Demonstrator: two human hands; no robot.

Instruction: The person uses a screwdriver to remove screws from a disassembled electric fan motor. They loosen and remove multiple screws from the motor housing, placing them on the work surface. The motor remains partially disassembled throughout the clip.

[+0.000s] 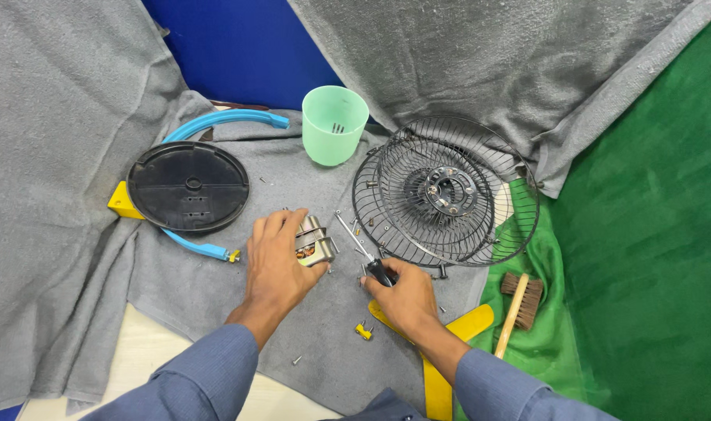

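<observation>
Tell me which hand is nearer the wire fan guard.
Right. The right hand, gripping a screwdriver, sits just below the wire fan guard; the left hand rests on the motor, farther left.

A pale tabletop carries a grey cloth and a green cloth. On the grey cloth lie a black round base, a wire fan guard and a mint cup
</observation>
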